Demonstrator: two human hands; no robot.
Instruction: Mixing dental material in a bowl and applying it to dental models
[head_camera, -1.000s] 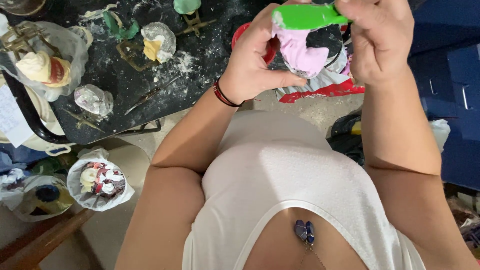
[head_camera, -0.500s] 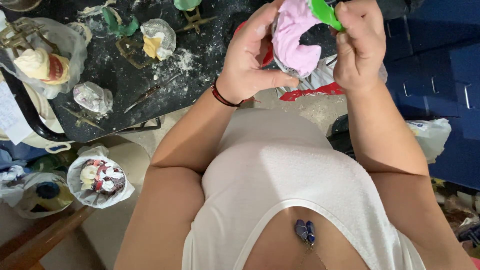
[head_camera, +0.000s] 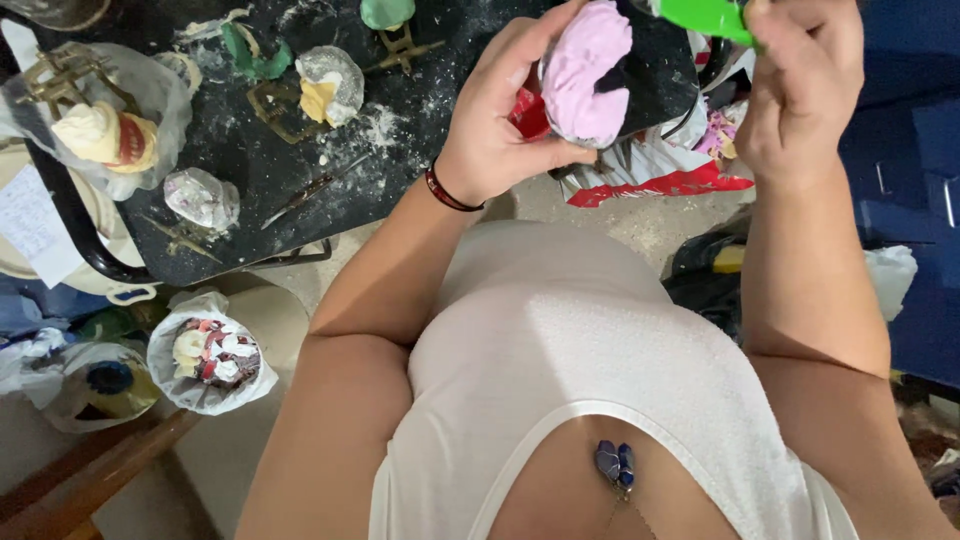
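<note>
My left hand (head_camera: 500, 110) grips a rounded pink lump (head_camera: 588, 72) of soft material, held up over the near edge of a black table (head_camera: 290, 180). A dark patch shows on the lump's right side. My right hand (head_camera: 800, 85) is closed on a flat bright green tool (head_camera: 705, 16) at the top of the view, just right of the pink lump. A dark red band circles my left wrist.
The black table is dusted with white powder and carries wrapped figures (head_camera: 100, 135), a green lump (head_camera: 386, 12), brass stands and thin tools. A bag of pieces (head_camera: 210, 352) sits on a stool below. Red and white bags (head_camera: 660, 180) lie on the floor; blue cabinets (head_camera: 915, 180) stand right.
Both hands have shifted right and up in view. The pink lump has been turned in my left hand, and the green tool has moved off its top to the right.
</note>
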